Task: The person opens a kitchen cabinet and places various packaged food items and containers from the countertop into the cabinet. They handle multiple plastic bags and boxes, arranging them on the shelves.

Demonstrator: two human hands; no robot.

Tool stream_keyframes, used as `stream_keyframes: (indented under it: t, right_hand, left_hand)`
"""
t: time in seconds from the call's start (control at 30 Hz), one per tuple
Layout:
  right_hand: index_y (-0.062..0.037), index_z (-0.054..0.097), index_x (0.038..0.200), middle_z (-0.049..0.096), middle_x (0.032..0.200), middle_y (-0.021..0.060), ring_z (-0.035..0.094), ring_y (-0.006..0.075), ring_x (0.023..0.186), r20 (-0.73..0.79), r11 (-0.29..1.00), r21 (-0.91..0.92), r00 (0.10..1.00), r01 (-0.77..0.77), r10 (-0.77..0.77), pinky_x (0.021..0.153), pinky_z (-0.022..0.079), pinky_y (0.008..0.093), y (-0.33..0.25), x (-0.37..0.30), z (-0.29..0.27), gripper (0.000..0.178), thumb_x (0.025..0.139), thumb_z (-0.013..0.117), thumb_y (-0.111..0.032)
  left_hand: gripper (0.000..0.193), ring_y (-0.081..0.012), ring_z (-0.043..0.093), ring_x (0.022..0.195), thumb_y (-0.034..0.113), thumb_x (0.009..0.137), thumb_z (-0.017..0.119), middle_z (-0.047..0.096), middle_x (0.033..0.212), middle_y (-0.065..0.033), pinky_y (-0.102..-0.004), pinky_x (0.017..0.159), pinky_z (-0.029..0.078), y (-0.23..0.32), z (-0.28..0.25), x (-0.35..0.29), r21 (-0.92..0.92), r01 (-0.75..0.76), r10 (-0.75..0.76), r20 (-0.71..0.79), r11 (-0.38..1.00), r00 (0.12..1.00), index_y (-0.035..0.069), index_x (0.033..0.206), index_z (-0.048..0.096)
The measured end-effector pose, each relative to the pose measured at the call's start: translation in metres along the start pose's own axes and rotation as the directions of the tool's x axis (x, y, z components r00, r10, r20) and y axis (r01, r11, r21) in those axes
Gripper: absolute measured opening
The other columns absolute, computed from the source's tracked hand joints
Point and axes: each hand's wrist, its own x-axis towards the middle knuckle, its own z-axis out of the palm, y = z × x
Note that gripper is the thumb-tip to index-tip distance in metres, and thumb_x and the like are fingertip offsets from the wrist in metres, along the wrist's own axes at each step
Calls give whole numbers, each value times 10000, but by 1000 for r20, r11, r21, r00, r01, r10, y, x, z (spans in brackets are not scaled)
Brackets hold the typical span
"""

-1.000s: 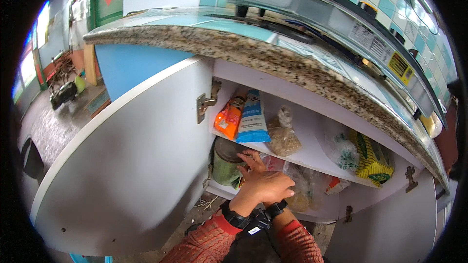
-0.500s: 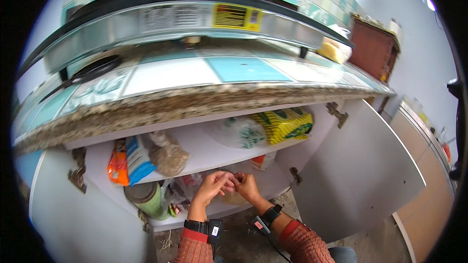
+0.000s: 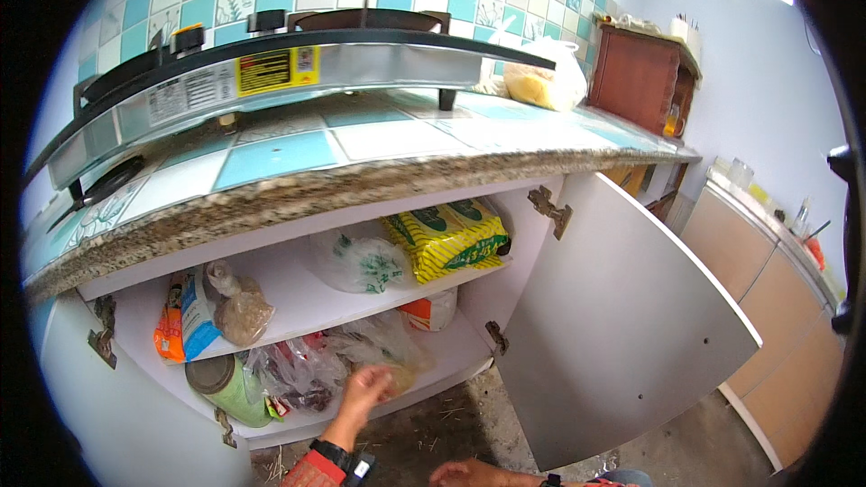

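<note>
My left hand (image 3: 366,388) reaches into the lower shelf of the cupboard, its fingers bent together against a clear plastic bag (image 3: 372,340) with something yellowish in it. The bag's edge by my fingers is blurred. Low in the picture, my right hand (image 3: 462,473) is apart from the shelf and holds nothing; its fingers are loosely stretched to the left. To the left of the bag lies another clear bag (image 3: 293,370) with dark and reddish contents. A green canister (image 3: 236,397) with a dark lid leans at the shelf's left end.
On the upper shelf sit a yellow-green packet (image 3: 451,239), a white bag (image 3: 361,261), a tied brown bag (image 3: 244,314) and a blue-orange packet (image 3: 188,316). The right cupboard door (image 3: 622,334) and left door (image 3: 135,406) stand open. Above is a stone-edged counter (image 3: 298,194) with a gas stove (image 3: 271,72).
My hands have parted. My left hand stays at the lower shelf by the bag, while my right has drawn back down toward me. The view has swung to the right.
</note>
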Motion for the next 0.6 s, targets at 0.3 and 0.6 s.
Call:
stream_keyframes:
  t: [0.3, 0.6]
  right_hand:
    - [9, 607, 1024, 617, 947, 130, 584, 219, 787, -308, 940, 259, 903, -224, 300, 628, 482, 356, 102, -96, -2, 267, 831, 656, -168]
    - [-171, 94, 1477, 54, 1536, 95, 157, 234, 1373, -131, 706, 662, 966, 252, -221, 1077, 255, 392, 39, -126, 46, 954, 776, 695, -410]
  left_hand:
    - [283, -92, 606, 655, 298, 908, 582, 648, 793, -9, -219, 637, 478, -49, 53, -111, 392, 452, -576, 300, 802, 761, 60, 1042, 657]
    - [797, -213, 341, 1290, 473, 852, 567, 237, 1478, -65, -392, 1013, 321, -7, 69, -155, 70, 668, -605, 503, 740, 617, 107, 1460, 203]
